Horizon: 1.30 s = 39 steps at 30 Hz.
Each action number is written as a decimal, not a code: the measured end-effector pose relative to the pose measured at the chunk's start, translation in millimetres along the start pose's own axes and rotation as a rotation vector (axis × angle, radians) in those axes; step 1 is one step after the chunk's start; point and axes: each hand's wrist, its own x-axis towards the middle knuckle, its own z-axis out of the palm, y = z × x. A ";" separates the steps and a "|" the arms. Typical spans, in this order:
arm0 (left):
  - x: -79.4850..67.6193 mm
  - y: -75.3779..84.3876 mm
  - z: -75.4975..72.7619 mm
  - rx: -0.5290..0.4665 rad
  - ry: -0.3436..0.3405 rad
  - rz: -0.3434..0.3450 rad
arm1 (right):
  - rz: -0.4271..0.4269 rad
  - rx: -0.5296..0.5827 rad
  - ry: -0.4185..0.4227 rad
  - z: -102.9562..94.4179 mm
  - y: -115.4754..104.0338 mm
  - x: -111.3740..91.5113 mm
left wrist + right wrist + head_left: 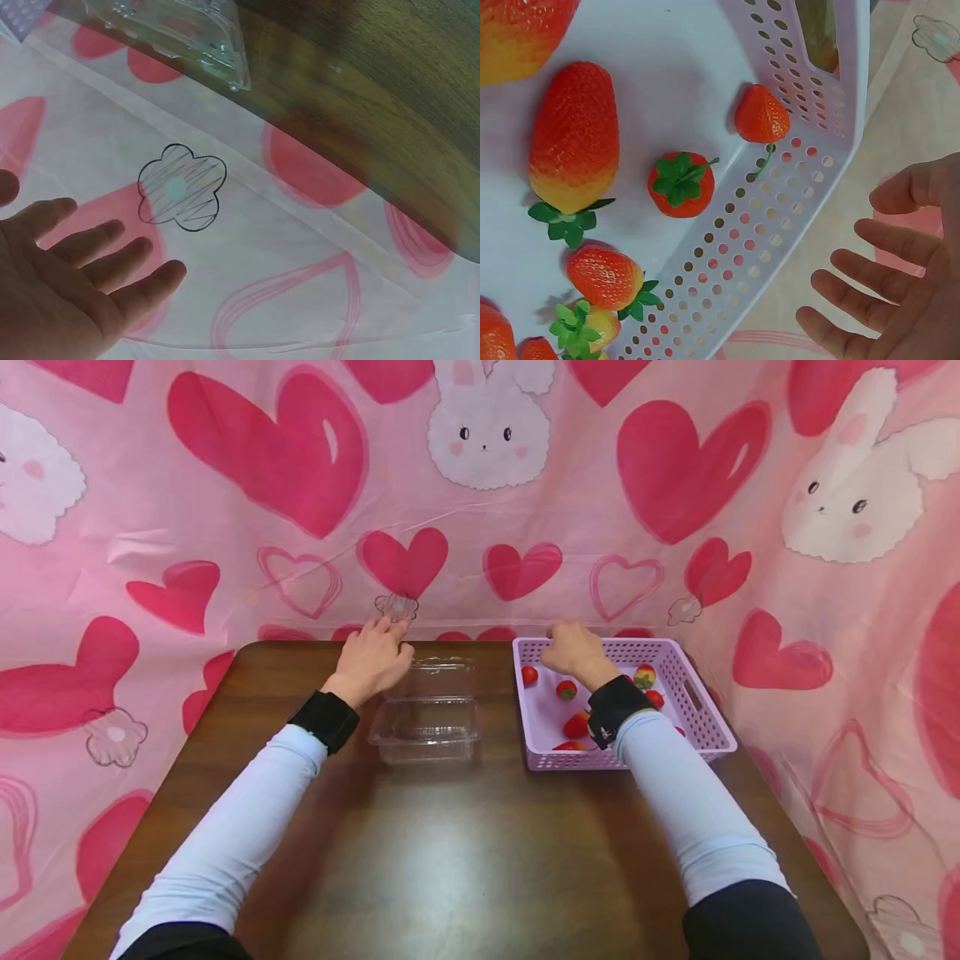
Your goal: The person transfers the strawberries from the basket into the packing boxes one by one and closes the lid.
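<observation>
Fingers (900,241) released and loosely spread, the left hand (375,658) hovers near the open clear plastic container (427,752) on the tabletop (450,852), the right hand (576,652) by the strawberries' (576,725) lavender basket (542,714).

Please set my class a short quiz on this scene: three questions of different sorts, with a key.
1. Fill the gap: the strawberries lie in a light ______ basket.
2. True or false: the left hand holds nothing.
3. Where does the clear box stand in the head view? A, left of the basket; B, inside the basket; C, right of the basket.

Key: 1, purple; 2, true; 3, A.
</observation>
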 end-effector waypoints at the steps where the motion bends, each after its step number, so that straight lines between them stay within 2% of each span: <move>1: -1.1 0.1 0.3 -0.002 0.000 -0.004 | -0.006 0.002 -0.006 0.7 0.4 0.4; 6: -8.3 0.3 0.7 -0.027 0.016 -0.015 | -0.014 -0.007 -0.046 3.0 1.2 -0.1; 12: -21.4 1.8 -2.0 -0.114 0.008 -0.034 | -0.018 -0.053 -0.092 1.2 0.8 0.5; 18: -48.4 -4.7 4.7 -0.192 -0.050 -0.082 | -0.052 -0.065 -0.138 11.7 0.9 0.9; 24: -71.6 -4.8 9.8 -0.283 -0.106 -0.103 | -0.059 -0.071 -0.134 22.3 6.7 3.2; 32: -100.7 -3.3 15.7 -0.324 -0.117 -0.107 | -0.088 -0.051 -0.194 32.5 5.6 9.9; 39: -122.1 -4.5 21.2 -0.404 -0.149 -0.139 | -0.105 -0.061 -0.194 34.2 1.7 13.2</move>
